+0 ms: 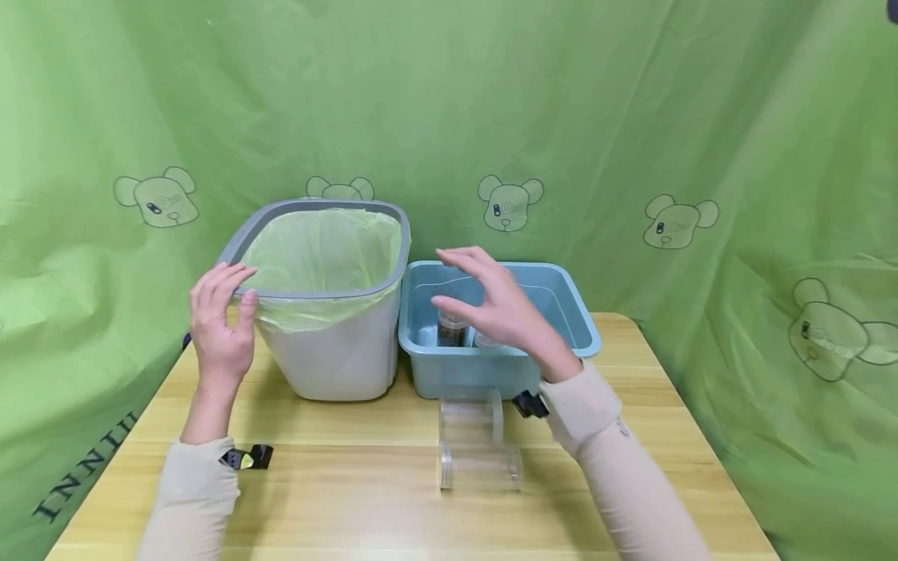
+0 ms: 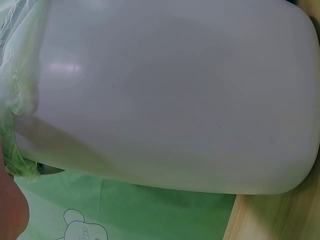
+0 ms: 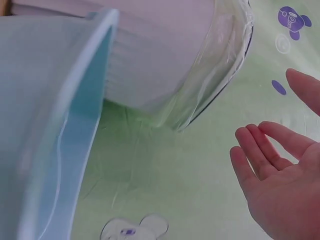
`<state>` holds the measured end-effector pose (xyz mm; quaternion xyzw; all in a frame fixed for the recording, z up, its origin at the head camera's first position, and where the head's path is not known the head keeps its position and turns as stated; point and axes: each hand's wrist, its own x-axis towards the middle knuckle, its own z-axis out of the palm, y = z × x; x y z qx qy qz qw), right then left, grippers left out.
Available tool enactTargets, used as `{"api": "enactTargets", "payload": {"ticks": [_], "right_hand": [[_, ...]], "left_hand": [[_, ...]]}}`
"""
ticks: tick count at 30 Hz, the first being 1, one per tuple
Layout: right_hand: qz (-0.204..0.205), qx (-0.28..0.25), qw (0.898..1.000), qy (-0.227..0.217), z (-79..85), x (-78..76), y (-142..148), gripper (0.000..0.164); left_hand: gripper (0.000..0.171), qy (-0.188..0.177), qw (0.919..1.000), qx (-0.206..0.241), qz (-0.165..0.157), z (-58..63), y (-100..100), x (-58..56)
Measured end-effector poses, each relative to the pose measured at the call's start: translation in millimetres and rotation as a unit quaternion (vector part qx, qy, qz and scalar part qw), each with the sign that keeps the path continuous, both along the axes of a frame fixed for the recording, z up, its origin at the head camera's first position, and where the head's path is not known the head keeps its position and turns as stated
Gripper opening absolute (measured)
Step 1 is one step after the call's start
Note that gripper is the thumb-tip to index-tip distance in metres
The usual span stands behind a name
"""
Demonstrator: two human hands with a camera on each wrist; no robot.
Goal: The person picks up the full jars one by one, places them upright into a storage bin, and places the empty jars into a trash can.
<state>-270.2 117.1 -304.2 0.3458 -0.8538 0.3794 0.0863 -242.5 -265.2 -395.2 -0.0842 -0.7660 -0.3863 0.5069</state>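
A light-coloured trash bin with a grey rim and a pale green liner bag stands at the left of the table. My left hand is at the bin's front left corner, its fingers bent over the rim and its thumb in front. My right hand is over a blue basin, thumb and fingers spread, holding nothing. Inside the basin, below that hand, are a small jar with dark contents and a clear round-topped container, partly hidden by the front wall.
Blurred clear plastic cylinders lie on the wooden table in front of the basin. The bin and the basin stand side by side. A green curtain with printed bear heads hangs behind and along both sides.
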Motion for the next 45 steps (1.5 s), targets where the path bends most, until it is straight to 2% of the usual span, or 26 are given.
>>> {"api": "enactTargets", "payload": {"ticks": [5,13,22,28,35,45], "right_hand": [[-0.011,0.001,1.0,0.006,-16.2,18.7,31,0.066],[-0.019,-0.003,1.0,0.004,-56.6,48.2,70,0.058],[-0.034,0.028,0.999,-0.021,-125.3,69.8,106,0.05],[-0.019,0.02,0.998,-0.056,-166.2,78.9,118,0.045],[0.0,0.029,0.993,-0.116,-187.0,87.2,122,0.05],[0.034,0.048,0.986,-0.156,-200.9,88.6,119,0.06]], "left_hand": [[0.049,0.001,1.0,0.003,-0.001,0.7,0,0.2],[0.046,0.003,1.0,0.005,-0.005,-0.3,0,-0.9],[0.045,-0.004,1.0,0.005,-0.007,-0.1,1,-0.8],[0.046,-0.007,1.0,0.002,-0.002,0.2,1,0.2],[0.045,-0.009,1.0,0.0,-0.002,-0.3,0,0.2],[0.047,-0.008,1.0,-0.001,-0.001,-0.8,1,0.3]]}}
